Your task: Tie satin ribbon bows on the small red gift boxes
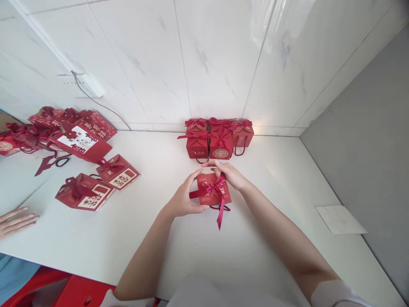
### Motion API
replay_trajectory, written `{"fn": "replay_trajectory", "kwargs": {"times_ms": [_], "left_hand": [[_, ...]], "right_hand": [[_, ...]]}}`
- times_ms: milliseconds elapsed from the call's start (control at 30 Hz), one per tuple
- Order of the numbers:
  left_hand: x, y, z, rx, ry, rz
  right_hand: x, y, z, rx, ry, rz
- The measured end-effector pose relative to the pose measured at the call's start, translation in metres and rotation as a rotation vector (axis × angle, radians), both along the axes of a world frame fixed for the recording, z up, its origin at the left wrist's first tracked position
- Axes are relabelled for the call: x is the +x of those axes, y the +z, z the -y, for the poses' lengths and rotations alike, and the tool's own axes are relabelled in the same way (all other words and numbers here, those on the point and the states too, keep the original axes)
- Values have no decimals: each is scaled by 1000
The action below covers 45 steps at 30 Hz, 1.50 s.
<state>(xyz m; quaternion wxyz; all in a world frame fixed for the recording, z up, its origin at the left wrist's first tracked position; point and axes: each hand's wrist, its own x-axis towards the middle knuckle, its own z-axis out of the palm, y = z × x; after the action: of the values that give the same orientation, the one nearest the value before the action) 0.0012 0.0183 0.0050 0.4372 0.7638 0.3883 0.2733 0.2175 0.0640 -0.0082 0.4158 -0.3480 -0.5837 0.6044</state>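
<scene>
A small red gift box point(211, 190) with a dark red ribbon bow stands on the white table point(243, 251) in front of me. My left hand point(183, 198) grips its left side, thumb under the bow's loop. My right hand point(230, 174) curls over its far top edge. A ribbon tail hangs down toward me from the box.
Several finished red boxes point(219, 138) stand in a cluster by the tiled wall. Flat unfolded red boxes point(83, 194) lie at the left, with a pile of more point(57, 130) behind. Another person's hand point(15, 221) rests at the left edge. A white sheet point(340, 219) lies right.
</scene>
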Motion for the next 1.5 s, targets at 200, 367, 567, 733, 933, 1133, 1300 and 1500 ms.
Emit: {"fn": "replay_trajectory", "kwargs": {"times_ms": [200, 367, 567, 733, 933, 1133, 1300, 1500], "left_hand": [[-8, -11, -7, -79, -100, 64], [-12, -33, -17, -77, -79, 28], [0, -33, -13, -4, 12, 16], [4, -25, -7, -24, -28, 23], [4, -25, -5, 26, -6, 8], [1, -33, -10, 187, 194, 25], [0, -34, -12, 313, 332, 40], [-2, -31, -13, 320, 300, 98]], "right_hand": [[8, -3, -3, -19, -4, -16], [14, -1, -5, -71, -24, 9], [15, -3, -8, 25, -119, 129], [21, 11, -2, 150, -135, 160], [31, 32, 9, 267, 111, -24], [44, 47, 14, 433, 38, 202], [41, 48, 16, 601, -66, 333], [39, 44, 15, 621, -221, 325]]}}
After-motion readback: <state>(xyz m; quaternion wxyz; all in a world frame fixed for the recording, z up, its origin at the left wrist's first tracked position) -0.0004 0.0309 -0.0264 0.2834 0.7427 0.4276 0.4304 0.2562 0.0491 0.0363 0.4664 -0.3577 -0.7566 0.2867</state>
